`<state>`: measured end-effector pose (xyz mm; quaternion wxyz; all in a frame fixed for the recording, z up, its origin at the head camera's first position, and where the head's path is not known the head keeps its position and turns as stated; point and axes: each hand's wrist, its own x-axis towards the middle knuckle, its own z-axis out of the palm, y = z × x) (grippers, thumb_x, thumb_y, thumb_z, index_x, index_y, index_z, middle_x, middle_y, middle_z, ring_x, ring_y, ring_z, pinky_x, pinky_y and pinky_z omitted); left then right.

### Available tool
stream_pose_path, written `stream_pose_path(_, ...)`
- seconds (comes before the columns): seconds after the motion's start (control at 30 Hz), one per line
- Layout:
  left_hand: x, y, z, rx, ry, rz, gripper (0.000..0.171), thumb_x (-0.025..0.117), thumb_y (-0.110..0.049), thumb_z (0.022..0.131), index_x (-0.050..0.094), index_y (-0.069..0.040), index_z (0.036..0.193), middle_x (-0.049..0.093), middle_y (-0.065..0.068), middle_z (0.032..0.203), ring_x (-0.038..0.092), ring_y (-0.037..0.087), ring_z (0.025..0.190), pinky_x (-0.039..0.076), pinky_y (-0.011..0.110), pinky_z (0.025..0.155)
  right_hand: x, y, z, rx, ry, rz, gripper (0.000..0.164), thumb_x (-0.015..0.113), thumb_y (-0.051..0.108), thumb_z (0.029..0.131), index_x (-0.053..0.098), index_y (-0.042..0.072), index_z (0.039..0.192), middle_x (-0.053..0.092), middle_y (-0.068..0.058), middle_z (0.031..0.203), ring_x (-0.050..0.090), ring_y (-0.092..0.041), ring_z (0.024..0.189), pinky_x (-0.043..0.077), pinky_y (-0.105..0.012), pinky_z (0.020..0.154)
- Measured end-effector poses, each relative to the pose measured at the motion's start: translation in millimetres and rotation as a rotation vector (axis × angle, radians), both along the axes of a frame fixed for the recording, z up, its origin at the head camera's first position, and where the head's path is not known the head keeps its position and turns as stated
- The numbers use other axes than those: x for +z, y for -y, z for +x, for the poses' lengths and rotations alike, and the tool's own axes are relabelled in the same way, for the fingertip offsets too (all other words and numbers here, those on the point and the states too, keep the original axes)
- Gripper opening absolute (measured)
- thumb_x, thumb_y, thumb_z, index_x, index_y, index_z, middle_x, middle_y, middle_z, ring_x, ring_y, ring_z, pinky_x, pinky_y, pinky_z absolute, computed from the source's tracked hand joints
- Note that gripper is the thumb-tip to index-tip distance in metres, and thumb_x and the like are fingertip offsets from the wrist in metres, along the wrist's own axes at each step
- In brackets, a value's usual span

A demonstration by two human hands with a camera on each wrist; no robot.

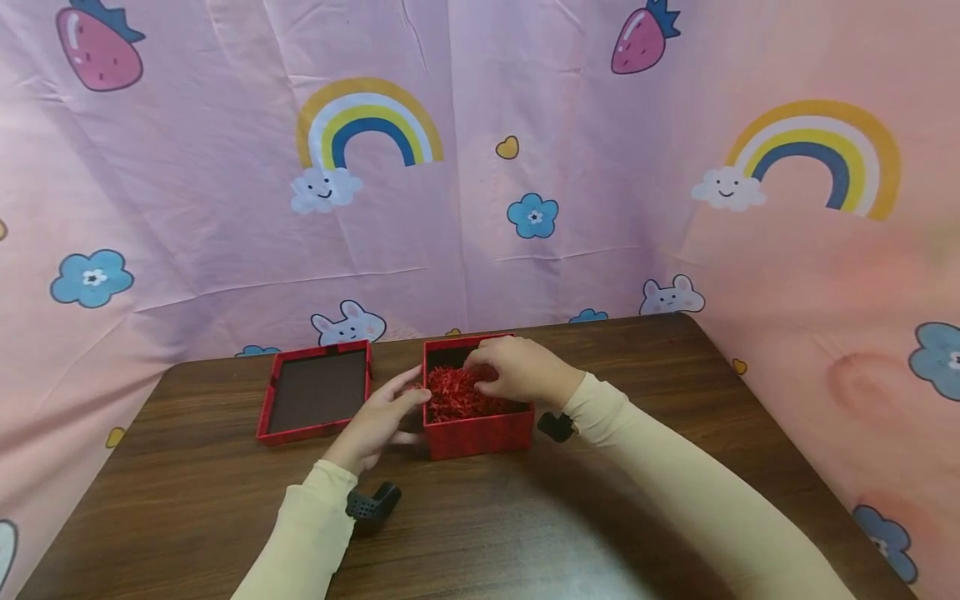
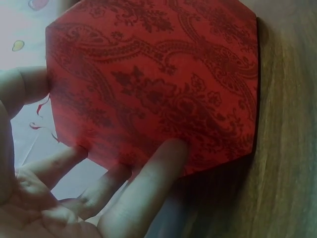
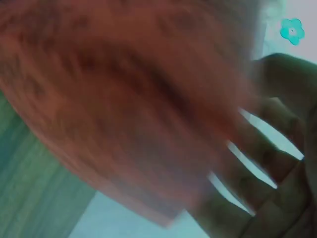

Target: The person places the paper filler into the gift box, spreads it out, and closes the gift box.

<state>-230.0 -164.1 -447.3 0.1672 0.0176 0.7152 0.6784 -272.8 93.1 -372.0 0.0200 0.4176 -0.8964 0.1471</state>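
Note:
A red patterned box [image 1: 480,435], uncovered and dark inside, holds red shredded paper [image 1: 453,393]. At its left side is my left hand [image 1: 378,421], fingers spread and thumb by the rim. Fingertips [image 2: 171,148] of that hand touch the patterned wall in the left wrist view. My right hand [image 1: 525,368] reaches over the right rim into the box, bent down at the shredded paper with thumb and index finger apart. Blur covers much of the right wrist view, where fingers [image 3: 257,148] pass over the box edge; their tips are hidden.
The box's red lid [image 1: 318,392] lies inside-up to the left, dark lining showing. Everything rests on a brown wooden table [image 1: 480,525]. A patterned cloth [image 1: 465,208] hangs behind it and along the sides. Each wrist carries a black camera [image 1: 372,502].

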Motion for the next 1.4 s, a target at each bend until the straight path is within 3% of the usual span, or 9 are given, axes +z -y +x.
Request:
stream_pose_path(0.27, -4.5, 6, -1.4, -0.034, -0.02, 0.042, 0.071, 0.064, -0.032, 0.104, 0.027, -0.022, 0.164, 0.028, 0.019, 0.165, 0.037, 0.041, 0.148, 0.057, 0.054, 0.094, -23.2, 17, -6.7, -0.018, 0.033, 0.229, 0.029, 0.079, 0.025, 0.091, 0.075, 0.017, 0.119, 0.074, 0.0, 0.114, 0.069, -0.017, 0.106, 0.057, -0.041, 0.093)
stream_pose_path(0.4, -4.8, 6, -0.5, -0.053, -0.032, 0.067, 0.073, 0.065, -0.026, 0.103, 0.026, -0.02, 0.165, 0.024, 0.022, 0.165, 0.035, 0.042, 0.148, 0.055, 0.058, 0.097, -26.9, 19, -8.6, -0.029, 0.051, 0.287, 0.031, 0.08, 0.027, 0.091, 0.076, 0.019, 0.121, 0.075, 0.002, 0.117, 0.069, -0.017, 0.108, 0.056, -0.042, 0.096)
stream_pose_path(0.63, -5.1, 6, 0.7, -0.066, -0.033, 0.092, 0.076, 0.067, -0.024, 0.102, 0.026, -0.018, 0.165, 0.025, 0.023, 0.163, 0.038, 0.043, 0.145, 0.054, 0.059, 0.098, -11.7, 16, -7.4, -0.02, 0.066, 0.242, 0.03, 0.078, 0.028, 0.092, 0.075, 0.016, 0.12, 0.075, 0.001, 0.114, 0.069, -0.014, 0.102, 0.057, -0.038, 0.092)
stream_pose_path(0.83, -6.0, 9, 0.2, -0.068, -0.037, 0.074, 0.075, 0.066, -0.027, 0.102, 0.025, -0.019, 0.165, 0.024, 0.021, 0.165, 0.039, 0.042, 0.145, 0.054, 0.056, 0.099, 3.4, 14, -7.8, -0.018, -0.026, 0.133, 0.032, 0.076, 0.031, 0.095, 0.073, 0.013, 0.122, 0.073, -0.002, 0.117, 0.069, -0.016, 0.104, 0.057, -0.038, 0.092)
stream_pose_path(1.03, -6.3, 10, 0.7, -0.08, -0.034, 0.076, 0.074, 0.064, -0.029, 0.104, 0.023, -0.019, 0.165, 0.023, 0.019, 0.167, 0.039, 0.039, 0.146, 0.053, 0.056, 0.101, -7.1, 17, -13.4, 0.085, 0.05, 0.106, 0.035, 0.069, 0.025, 0.101, 0.066, 0.011, 0.133, 0.065, -0.004, 0.129, 0.062, -0.017, 0.121, 0.051, -0.035, 0.106)
stream_pose_path(1.2, -6.1, 10, 2.1, -0.082, -0.036, 0.06, 0.074, 0.063, -0.03, 0.104, 0.023, -0.019, 0.165, 0.021, 0.02, 0.167, 0.035, 0.04, 0.149, 0.052, 0.057, 0.103, -14.4, 20, -11.9, 0.162, 0.109, 0.183, 0.026, 0.065, 0.02, 0.103, 0.069, 0.012, 0.128, 0.068, -0.002, 0.122, 0.065, -0.017, 0.115, 0.053, -0.037, 0.102)
stream_pose_path(1.4, -4.3, 9, 3.6, -0.08, -0.039, 0.042, 0.073, 0.062, -0.029, 0.105, 0.022, -0.019, 0.166, 0.025, 0.022, 0.164, 0.033, 0.041, 0.15, 0.051, 0.057, 0.104, -15.2, 20, -8.8, 0.157, 0.156, 0.227, 0.024, 0.064, 0.02, 0.104, 0.072, 0.014, 0.126, 0.071, 0.0, 0.123, 0.065, -0.017, 0.118, 0.052, -0.038, 0.104)
